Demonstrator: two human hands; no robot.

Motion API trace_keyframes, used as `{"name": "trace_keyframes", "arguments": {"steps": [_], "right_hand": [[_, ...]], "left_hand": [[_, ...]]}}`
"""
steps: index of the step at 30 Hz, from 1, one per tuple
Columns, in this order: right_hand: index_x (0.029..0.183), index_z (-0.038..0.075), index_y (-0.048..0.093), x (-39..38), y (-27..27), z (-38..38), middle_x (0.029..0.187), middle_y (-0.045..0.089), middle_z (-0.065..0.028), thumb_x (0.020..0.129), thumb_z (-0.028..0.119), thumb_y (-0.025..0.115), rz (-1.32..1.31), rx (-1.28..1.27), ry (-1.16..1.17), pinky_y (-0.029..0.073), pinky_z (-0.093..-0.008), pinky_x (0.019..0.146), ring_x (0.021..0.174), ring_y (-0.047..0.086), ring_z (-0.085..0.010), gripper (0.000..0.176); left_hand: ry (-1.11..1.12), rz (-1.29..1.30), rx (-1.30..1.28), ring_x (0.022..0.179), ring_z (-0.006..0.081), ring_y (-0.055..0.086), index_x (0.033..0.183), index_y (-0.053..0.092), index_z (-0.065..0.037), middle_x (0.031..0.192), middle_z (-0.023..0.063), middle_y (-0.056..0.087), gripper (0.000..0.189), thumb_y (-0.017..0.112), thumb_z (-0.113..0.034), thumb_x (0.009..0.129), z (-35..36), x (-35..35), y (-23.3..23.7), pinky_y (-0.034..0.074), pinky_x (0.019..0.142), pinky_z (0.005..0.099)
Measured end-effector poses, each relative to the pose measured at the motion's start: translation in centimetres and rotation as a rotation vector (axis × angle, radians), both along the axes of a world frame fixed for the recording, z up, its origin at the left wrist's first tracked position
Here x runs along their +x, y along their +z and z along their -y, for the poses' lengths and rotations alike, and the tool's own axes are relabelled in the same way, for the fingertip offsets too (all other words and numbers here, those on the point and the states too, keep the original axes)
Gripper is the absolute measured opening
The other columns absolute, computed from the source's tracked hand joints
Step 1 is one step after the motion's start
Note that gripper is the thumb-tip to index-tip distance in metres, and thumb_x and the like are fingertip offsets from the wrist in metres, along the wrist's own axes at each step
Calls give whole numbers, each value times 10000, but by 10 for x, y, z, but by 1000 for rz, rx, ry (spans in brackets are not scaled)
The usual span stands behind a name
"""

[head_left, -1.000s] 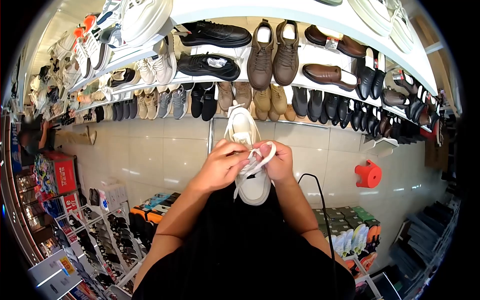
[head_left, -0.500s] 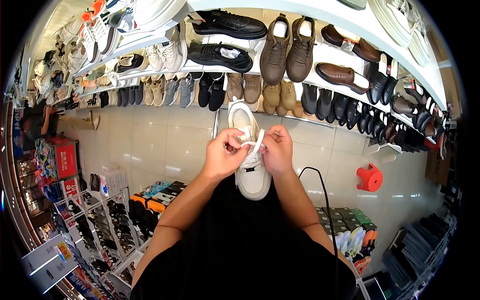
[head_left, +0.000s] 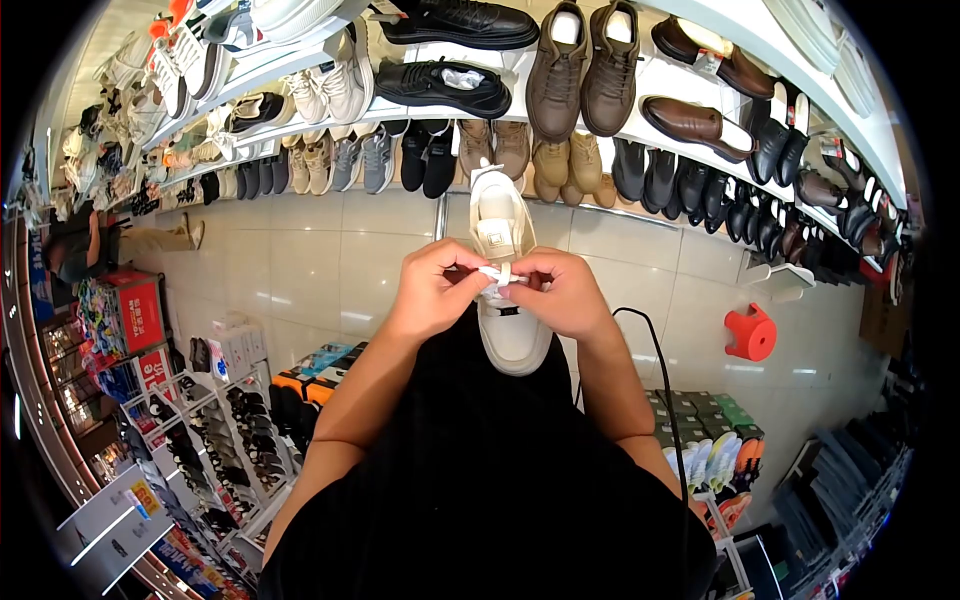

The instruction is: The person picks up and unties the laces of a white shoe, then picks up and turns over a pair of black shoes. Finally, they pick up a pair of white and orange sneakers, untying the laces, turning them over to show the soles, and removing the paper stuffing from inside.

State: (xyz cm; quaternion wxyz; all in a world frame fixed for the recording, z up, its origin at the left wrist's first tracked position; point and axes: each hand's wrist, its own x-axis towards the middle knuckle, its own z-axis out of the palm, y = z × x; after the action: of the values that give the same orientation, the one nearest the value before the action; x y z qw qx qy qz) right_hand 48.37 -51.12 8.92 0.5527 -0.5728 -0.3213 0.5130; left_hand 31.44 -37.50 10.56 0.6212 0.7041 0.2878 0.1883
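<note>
A white sneaker (head_left: 514, 343) rests in front of my lap, toe toward me and its open collar pointing away. Over its laced part, my left hand (head_left: 436, 287) pinches the white shoelace (head_left: 496, 274) between thumb and fingers. From the other side, my right hand (head_left: 562, 289) is closed on the lace too, its fingertips almost meeting the left ones. The crossing of the lace is partly hidden by the fingers. Beyond the hands, the tongue and insole of the sneaker show.
Shelves of shoes (head_left: 455, 88) curve across the front. A red stool (head_left: 750, 333) stands on the tiled floor to the right. A black cable (head_left: 655, 365) runs beside my right arm. Shoe racks (head_left: 215, 440) stand at left; another person (head_left: 85, 245) is at far left.
Both hands have drawn closer together over the laces, and the raised lace loop is now low between the fingertips. The tongue has become visible beyond them. The view has shifted slightly.
</note>
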Motion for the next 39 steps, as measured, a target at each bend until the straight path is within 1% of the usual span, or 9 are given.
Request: {"name": "trace_keyframes", "arguments": {"steps": [4, 6, 9, 13, 18, 22, 25, 32, 39], "right_hand": [[914, 57, 737, -5, 27, -2, 840, 595, 4, 800, 48, 840, 219, 61, 24, 447, -233, 626, 698, 560, -82, 154], [875, 54, 719, -4, 37, -6, 832, 596, -10, 787, 33, 830, 317, 114, 51, 458, -244, 611, 681, 574, -100, 143], [834, 50, 687, -1, 47, -12, 812, 609, -52, 754, 85, 837, 424, 169, 82, 483, -294, 582, 645, 601, -184, 173], [887, 99, 733, 5, 45, -18, 822, 657, -31, 750, 62, 820, 778, 344, -21, 524, -323, 589, 683, 657, -237, 167], [902, 75, 734, -5, 57, -21, 807, 665, -51, 768, 32, 820, 642, 333, 25, 518, -312, 599, 673, 641, -241, 164], [957, 3, 691, -8, 57, -17, 783, 652, -95, 789, -21, 805, 508, 319, -90, 501, -289, 601, 627, 605, -236, 205], [1009, -13, 657, -20, 63, -16, 764, 673, -122, 820, 3, 789, 299, 212, -234, 523, -308, 599, 615, 639, -245, 231], [1024, -1, 685, -14, 83, -18, 758, 699, -125, 815, -39, 768, 1081, 260, -86, 538, -347, 558, 618, 680, -282, 228], [964, 19, 656, -16, 85, -17, 729, 652, -108, 814, -61, 732, 1342, 261, -92, 510, -394, 527, 574, 629, -302, 186]], "left_hand": [[-217, -22, 60, 798, 106, 675, 865, 697, 12, 891, 72, 698, 134, 821, 38, 824, -25, -2, 21, 552, 673, 242], [-259, 10, 5, 692, 93, 650, 818, 722, -12, 779, 42, 688, 134, 852, -4, 788, -32, 2, 28, 514, 601, 248], [-369, 84, 8, 676, 107, 649, 766, 691, -13, 763, 45, 690, 173, 864, -13, 779, -48, 5, 32, 505, 593, 256], [-422, 221, 78, 689, 120, 661, 708, 630, -16, 768, 71, 702, 250, 871, 6, 772, -56, 6, 39, 497, 593, 260], [-418, 118, -156, 729, 123, 662, 736, 627, -21, 797, 78, 712, 234, 848, -3, 807, -59, 5, 48, 500, 629, 257], [-502, 140, 197, 720, 174, 669, 767, 638, -30, 807, 77, 713, 216, 851, -41, 806, -72, 3, 46, 506, 644, 287], [-485, 148, 188, 722, 192, 671, 783, 635, -30, 801, 77, 712, 215, 847, -47, 810, -78, 3, 45, 516, 665, 304], [-530, 210, 132, 734, 179, 664, 803, 623, -26, 831, 80, 709, 206, 826, -40, 838, -84, 1, 42, 519, 683, 293], [-543, 201, -124, 754, 105, 609, 833, 615, -10, 852, 47, 671, 173, 774, -32, 898, -86, -2, 39, 509, 689, 260]]}}
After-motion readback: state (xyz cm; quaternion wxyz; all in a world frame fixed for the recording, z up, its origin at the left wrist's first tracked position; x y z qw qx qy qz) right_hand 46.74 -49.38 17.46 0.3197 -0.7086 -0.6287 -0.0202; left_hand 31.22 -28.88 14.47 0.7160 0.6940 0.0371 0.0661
